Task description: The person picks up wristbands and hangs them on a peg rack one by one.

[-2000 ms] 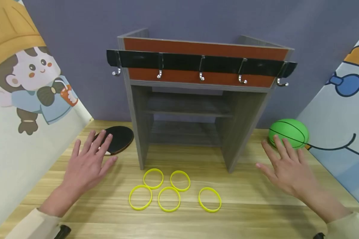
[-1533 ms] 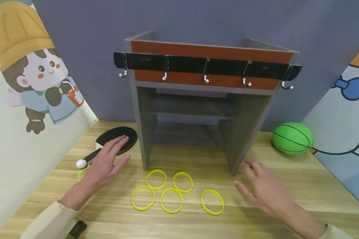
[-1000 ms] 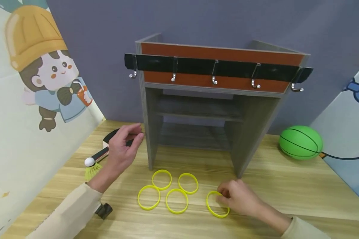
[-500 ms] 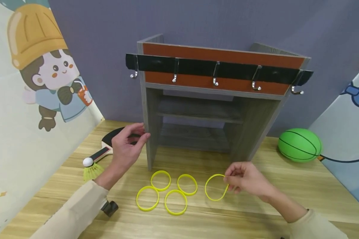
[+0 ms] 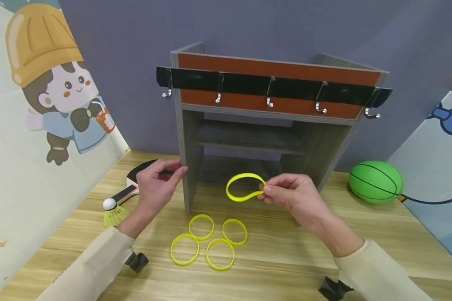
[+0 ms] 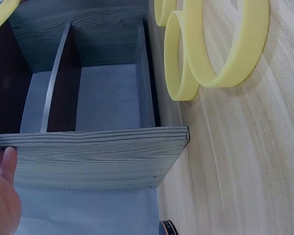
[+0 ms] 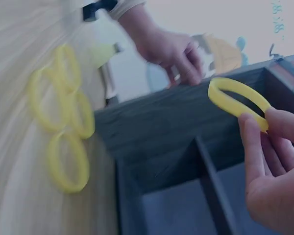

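Between thumb and fingers, my right hand (image 5: 299,198) pinches a yellow silicone wristband (image 5: 245,174) by its right side. The band is raised in front of the lower shelves, its loop tilted and bent into a teardrop. My left hand (image 5: 156,184) grips the front edge of the grey wooden rack's left side panel (image 5: 190,167), thumb in front, as the left wrist view also shows on the panel (image 6: 98,156). Several more yellow wristbands (image 5: 220,269) lie flat on the table in front of the rack. Across the rack's top runs a black strip (image 5: 245,81) with several silver hooks (image 5: 270,102).
Left of the rack lie a black table tennis bat (image 5: 124,194), partly behind my left hand, and a shuttlecock (image 5: 114,214) with a yellow skirt. A green ball (image 5: 376,182) sits at the right. Cartoon-printed panels (image 5: 22,188) flank the wooden table (image 5: 278,276).
My right hand came down, took the rightmost wristband from the table and lifted it up and left towards the rack. My left hand moved right and took hold of the side panel.
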Motion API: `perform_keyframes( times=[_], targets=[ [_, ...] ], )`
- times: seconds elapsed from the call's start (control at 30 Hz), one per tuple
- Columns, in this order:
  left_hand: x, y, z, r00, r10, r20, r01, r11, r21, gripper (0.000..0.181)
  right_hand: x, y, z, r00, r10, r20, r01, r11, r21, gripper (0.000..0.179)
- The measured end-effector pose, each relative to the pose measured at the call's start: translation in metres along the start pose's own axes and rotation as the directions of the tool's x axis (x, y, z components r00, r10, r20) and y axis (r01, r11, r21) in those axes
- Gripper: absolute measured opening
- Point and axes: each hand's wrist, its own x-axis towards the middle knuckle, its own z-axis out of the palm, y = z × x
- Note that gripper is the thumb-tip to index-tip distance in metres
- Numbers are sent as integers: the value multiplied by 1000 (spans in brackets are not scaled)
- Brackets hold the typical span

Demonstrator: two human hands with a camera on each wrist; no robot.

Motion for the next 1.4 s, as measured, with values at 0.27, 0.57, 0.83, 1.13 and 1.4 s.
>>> perform_keyframes(
  times=[0.27,0.57,0.83,1.13,1.4],
  targets=[
    [2,1,-1,1000,25,1,-25,1000,1,20,26,-34,37,994,-105,14,102,984,143,12],
    [1,-2,-5,1000,-17,18,17,1000,18,19,45,-60,86,984,-171,55,153,959,237,18],
    [1,-6,-6,999,3,34,-3,1000,21,18,64,-79,117,976,-209,61,186,947,263,13],
    [0,-6,-4,999,6,37,-7,1000,25,19,82,-82,130,982,-188,-17,184,927,327,10],
    [1,-3,-3,999,15,40,-16,1000,3,19,84,-78,131,984,-171,-50,178,931,319,8]
  ],
)
